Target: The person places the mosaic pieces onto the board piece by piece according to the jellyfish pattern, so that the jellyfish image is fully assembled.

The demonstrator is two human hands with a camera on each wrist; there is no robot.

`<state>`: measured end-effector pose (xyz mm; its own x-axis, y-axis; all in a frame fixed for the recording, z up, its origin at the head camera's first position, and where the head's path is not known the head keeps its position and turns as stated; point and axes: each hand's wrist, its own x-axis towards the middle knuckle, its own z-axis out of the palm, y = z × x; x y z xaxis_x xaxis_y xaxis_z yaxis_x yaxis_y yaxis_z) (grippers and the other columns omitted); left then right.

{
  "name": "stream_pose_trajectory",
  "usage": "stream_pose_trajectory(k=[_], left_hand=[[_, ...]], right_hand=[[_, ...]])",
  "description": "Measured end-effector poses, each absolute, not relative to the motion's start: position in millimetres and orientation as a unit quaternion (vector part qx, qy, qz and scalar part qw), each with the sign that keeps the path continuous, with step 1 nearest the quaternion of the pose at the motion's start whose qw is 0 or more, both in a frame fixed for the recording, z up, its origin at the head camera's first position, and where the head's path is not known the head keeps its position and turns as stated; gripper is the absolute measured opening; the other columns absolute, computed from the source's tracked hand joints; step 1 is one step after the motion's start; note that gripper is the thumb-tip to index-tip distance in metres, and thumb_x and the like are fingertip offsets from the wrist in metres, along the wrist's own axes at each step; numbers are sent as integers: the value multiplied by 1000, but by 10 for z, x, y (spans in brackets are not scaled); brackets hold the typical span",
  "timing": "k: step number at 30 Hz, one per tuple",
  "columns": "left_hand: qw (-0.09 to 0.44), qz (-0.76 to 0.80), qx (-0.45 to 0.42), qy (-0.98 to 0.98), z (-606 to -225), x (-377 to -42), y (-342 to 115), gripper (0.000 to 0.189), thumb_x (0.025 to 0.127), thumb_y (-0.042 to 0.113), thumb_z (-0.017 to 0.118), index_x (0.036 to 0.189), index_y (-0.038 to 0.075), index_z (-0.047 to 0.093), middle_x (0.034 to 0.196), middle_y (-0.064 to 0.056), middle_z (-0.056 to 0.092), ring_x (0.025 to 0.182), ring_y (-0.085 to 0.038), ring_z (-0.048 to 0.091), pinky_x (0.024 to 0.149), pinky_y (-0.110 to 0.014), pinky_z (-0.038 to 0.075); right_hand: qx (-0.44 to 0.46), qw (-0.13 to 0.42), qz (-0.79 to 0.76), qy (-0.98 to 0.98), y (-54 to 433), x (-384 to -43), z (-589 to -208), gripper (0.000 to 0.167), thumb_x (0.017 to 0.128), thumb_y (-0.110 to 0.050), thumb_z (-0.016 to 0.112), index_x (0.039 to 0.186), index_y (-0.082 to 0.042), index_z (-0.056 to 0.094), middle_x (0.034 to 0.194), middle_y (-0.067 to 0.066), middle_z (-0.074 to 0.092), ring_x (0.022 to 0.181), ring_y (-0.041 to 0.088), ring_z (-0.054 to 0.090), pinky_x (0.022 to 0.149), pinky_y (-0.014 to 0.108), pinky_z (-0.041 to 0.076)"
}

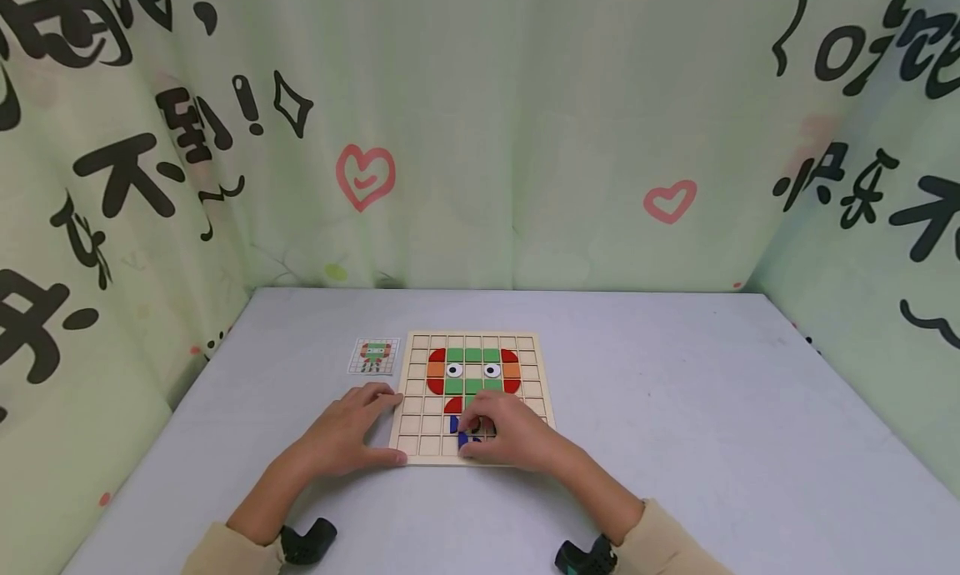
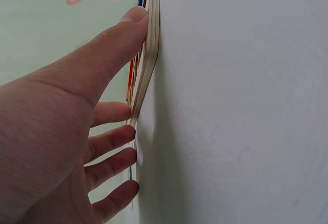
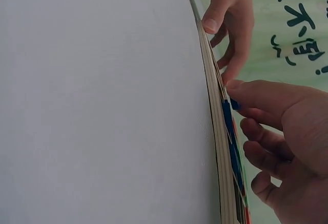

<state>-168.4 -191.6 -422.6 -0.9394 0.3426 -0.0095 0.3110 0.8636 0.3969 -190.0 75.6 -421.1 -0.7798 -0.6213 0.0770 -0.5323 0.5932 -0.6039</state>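
A wooden grid board point(image 1: 416, 425) lies on the table, with red, orange, green and blue pieces and two eye tiles point(image 1: 492, 370) forming a figure. My left hand point(image 1: 348, 433) rests at the board's left side, its thumb at the near-left corner and fingers extended along the edge. Over the board's lower middle, my right hand point(image 1: 517, 433) pinches a small blue piece point(image 3: 234, 104) between thumb and index finger. Its other fingers are loosely bent. Another blue piece point(image 1: 453, 424) sits in the grid beside the right fingertips. This hand hides part of the lower rows.
A small pattern card point(image 1: 374, 357) showing a similar coloured figure lies left of the board's far corner. The white table point(image 1: 660, 408) extends on both sides. A pale green curtain point(image 1: 465, 142) with hearts and black lettering hangs behind it.
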Motion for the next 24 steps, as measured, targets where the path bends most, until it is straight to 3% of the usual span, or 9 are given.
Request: stream_pose_trajectory(k=[8,24], left_hand=[[38,201,173,963,-4214,-1680,-1923,82,72,56,78,139,15,52,139,-3,48,128,-24,45,105,-50,39],[37,201,173,963,-4223,-1682,-1918,82,72,55,79,138,15,53,138,-3,48,126,-24,46,104,-50,40]], right_hand=[[-321,73,-296,897,689,-1903,-4224,16,78,-27,81,90,-23,70,92,-12,62,88,9,51,76,20,46],[-328,81,-302,892,657,-1898,-4201,14,79,-25,80,90,-21,72,88,-10,61,85,10,51,73,19,45]])
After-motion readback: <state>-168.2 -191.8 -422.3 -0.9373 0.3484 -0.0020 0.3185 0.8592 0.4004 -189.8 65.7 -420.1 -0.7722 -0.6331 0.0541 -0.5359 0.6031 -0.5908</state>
